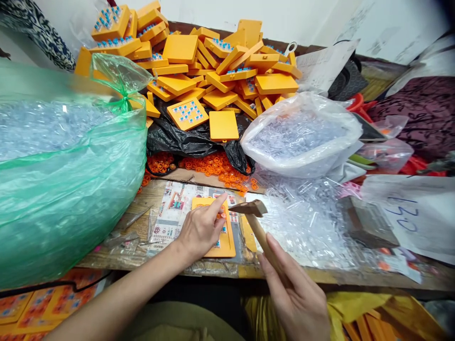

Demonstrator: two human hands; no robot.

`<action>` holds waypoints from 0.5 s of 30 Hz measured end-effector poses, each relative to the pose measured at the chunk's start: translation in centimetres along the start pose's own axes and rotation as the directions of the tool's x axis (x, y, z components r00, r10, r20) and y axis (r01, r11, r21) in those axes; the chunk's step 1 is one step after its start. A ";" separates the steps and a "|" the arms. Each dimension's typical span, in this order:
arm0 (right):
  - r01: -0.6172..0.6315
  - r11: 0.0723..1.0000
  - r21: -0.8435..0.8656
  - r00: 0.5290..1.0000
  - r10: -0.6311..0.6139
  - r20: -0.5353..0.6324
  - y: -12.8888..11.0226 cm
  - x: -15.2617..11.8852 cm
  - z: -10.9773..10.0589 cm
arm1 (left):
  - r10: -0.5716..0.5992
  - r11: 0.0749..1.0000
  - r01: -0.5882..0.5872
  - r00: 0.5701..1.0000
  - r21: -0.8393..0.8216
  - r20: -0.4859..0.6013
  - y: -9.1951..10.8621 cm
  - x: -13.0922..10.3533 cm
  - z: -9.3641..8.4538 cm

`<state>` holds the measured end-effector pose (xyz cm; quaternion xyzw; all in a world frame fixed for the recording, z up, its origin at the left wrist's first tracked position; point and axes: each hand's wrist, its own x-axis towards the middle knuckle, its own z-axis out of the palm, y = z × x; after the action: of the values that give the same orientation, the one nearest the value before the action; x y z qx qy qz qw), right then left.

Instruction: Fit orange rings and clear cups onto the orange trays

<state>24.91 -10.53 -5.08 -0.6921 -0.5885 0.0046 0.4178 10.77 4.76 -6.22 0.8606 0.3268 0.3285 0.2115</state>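
In my right hand (295, 296) is a hammer (265, 237), gripped by its wooden handle. Its metal head hangs just right of a yellow plastic panel (226, 248), apart from it as far as I can tell. My left hand (201, 229) rests over that panel with the index finger stretched out and the thumb apart from it. Orange rings (223, 214) and blue-tipped pieces (223, 228) show on the panel beside the fingers. The hand hides the panel's left part. Under the panel lies a printed sheet (167, 213).
Yellow panels (180, 49) are heaped at the back. A green bag (71, 199) of clear pieces bulges at left; a white bag (302, 161) stands at right. Loose orange rings (209, 166) lie behind the work spot, clear pieces (313, 227) to its right. A dark block (369, 222) sits farther right.
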 end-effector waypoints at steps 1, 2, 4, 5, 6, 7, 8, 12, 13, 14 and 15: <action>0.005 1.000 -0.007 1.000 -0.005 0.010 0.0 0.0 0.0 | -0.020 1.000 0.020 1.000 -0.011 0.014 0.0 0.0 0.0; 0.003 1.000 -0.017 0.999 -0.003 0.037 0.0 0.0 0.0 | -0.037 0.999 0.038 0.999 -0.014 0.030 0.0 0.0 0.1; -0.021 0.999 -0.039 0.994 0.025 0.108 0.2 -0.2 0.2 | -0.070 0.998 0.070 0.996 0.002 0.057 0.2 -0.1 0.3; -0.048 0.998 -0.046 0.989 0.054 0.136 0.4 -0.2 0.3 | -0.083 0.997 0.083 0.994 0.008 0.069 0.3 -0.2 0.3; -0.086 0.995 -0.044 0.984 0.092 0.152 0.5 -0.3 0.3 | -0.091 0.996 0.092 0.993 0.001 0.080 0.4 -0.2 0.3; -0.132 0.991 -0.027 0.978 0.135 0.157 0.7 -0.3 0.4 | -0.091 0.995 0.093 0.992 -0.022 0.088 0.4 -0.2 0.2; -0.187 0.982 0.003 0.970 0.184 0.157 0.8 -0.2 0.5 | -0.083 0.995 0.088 0.993 -0.056 0.080 0.3 0.0 0.0; -0.458 0.866 0.200 0.889 0.449 0.089 1.0 0.1 0.8 | -0.049 0.997 0.043 0.992 -0.059 -0.117 -2.3 2.2 -2.3; -0.507 0.825 0.251 0.860 0.506 0.074 0.9 0.2 0.9 | -0.056 0.998 0.058 0.984 0.009 -0.168 -3.4 3.0 -3.0; -0.540 0.787 0.297 0.835 0.545 0.073 0.9 0.3 1.0 | -0.092 0.989 0.112 0.976 0.094 -0.196 -4.6 3.9 -3.7; -0.560 0.758 0.335 0.818 0.569 0.080 0.9 0.4 1.2 | -0.135 0.967 0.173 0.971 0.188 -0.197 -5.8 4.8 -4.2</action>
<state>25.22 -9.50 -6.18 -0.7533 -0.3369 0.2234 0.5188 8.12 12.80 -4.64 0.8158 0.4429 0.3533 0.1164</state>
